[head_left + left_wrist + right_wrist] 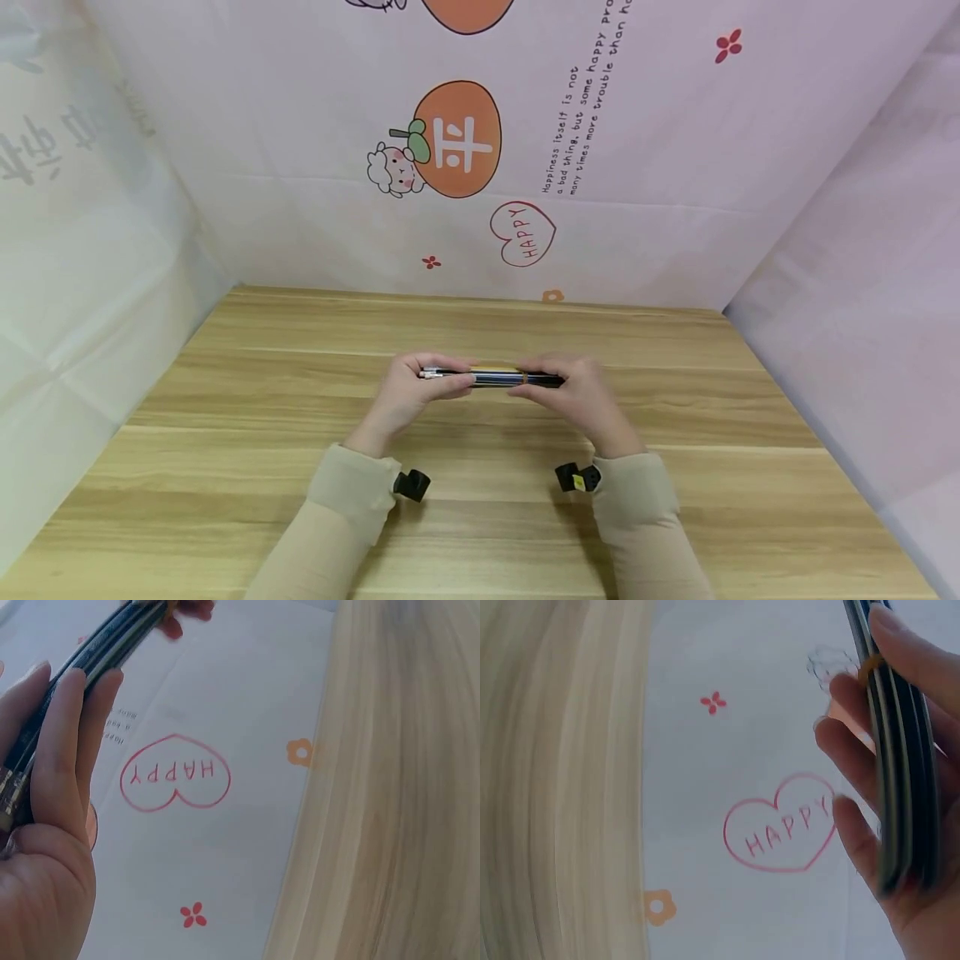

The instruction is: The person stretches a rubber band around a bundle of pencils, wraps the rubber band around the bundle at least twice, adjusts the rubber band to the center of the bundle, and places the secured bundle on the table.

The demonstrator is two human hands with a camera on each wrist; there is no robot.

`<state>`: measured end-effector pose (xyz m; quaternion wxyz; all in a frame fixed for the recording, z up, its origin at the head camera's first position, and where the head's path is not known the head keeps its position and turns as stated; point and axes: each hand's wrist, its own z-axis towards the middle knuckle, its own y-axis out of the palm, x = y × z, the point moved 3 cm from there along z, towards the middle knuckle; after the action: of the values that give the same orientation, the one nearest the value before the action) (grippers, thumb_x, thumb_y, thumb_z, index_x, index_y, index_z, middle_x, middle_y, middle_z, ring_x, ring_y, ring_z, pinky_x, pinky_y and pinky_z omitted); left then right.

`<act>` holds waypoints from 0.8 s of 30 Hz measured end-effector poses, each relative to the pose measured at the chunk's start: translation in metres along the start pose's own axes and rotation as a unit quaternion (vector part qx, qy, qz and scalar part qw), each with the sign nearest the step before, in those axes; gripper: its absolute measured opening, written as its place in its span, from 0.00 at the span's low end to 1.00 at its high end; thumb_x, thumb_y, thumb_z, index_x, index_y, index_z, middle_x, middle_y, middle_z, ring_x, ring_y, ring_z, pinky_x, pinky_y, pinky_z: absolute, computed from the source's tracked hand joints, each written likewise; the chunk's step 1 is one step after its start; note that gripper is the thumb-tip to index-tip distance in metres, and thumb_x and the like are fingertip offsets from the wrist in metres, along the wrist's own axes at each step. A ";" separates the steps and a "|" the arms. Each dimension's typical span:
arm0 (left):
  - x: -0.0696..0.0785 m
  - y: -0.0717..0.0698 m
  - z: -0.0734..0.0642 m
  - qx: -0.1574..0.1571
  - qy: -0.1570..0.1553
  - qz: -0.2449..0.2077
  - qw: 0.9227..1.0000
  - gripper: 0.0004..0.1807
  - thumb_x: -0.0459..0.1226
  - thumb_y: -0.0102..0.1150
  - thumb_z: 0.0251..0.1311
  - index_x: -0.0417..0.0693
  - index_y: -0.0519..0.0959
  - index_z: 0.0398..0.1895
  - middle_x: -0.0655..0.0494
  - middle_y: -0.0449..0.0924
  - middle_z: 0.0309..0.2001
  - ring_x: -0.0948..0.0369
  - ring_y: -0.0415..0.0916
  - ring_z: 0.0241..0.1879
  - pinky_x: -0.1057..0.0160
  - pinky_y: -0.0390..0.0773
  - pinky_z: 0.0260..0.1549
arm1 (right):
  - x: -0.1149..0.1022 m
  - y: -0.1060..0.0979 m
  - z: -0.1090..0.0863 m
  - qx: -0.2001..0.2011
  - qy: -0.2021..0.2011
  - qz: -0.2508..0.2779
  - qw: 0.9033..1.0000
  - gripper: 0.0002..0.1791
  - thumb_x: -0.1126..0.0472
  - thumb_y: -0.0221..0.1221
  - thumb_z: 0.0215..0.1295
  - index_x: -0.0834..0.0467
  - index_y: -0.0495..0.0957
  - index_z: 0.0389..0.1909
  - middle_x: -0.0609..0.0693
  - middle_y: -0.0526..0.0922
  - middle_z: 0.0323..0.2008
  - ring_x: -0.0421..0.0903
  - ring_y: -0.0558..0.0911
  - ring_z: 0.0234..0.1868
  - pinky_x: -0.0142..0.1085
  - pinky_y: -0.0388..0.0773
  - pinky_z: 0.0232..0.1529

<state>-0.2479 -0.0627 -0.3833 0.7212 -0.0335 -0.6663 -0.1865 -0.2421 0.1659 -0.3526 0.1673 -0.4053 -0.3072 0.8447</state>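
A bundle of pencils, mostly dark with a yellow one along the far side, is held level above the table between both hands. My left hand grips the end where metal ferrules and pale eraser tips stick out. On the other end, my right hand pinches the bundle between thumb and fingers. An orange-brown rubber band circles the pencils near the right fingertips. In the left wrist view, the left fingers wrap around the dark shafts. The pencils' far ends lie partly hidden by the right hand.
Beneath the hands is a wood-grain table. A white printed sheet with a heart and orange fruit pictures rises at its back edge, and pale sheets stand at both sides. Small black devices sit at the beige sleeve cuffs.
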 end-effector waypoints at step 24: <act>-0.002 0.002 0.000 0.011 -0.004 0.014 1.000 0.10 0.29 0.72 0.53 0.33 0.86 0.38 0.42 0.85 0.51 0.57 0.87 0.42 0.56 0.86 0.47 | -0.012 0.002 0.001 0.007 -0.081 -0.178 0.981 0.22 0.55 0.76 0.48 0.57 0.88 0.45 0.50 0.90 0.38 0.45 0.88 0.36 0.39 0.86 0.34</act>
<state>-0.2474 -0.0605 -0.3849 0.7212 -0.0359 -0.6708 -0.1694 -0.2352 0.1574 -0.3469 0.2925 -0.2729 -0.3814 0.8334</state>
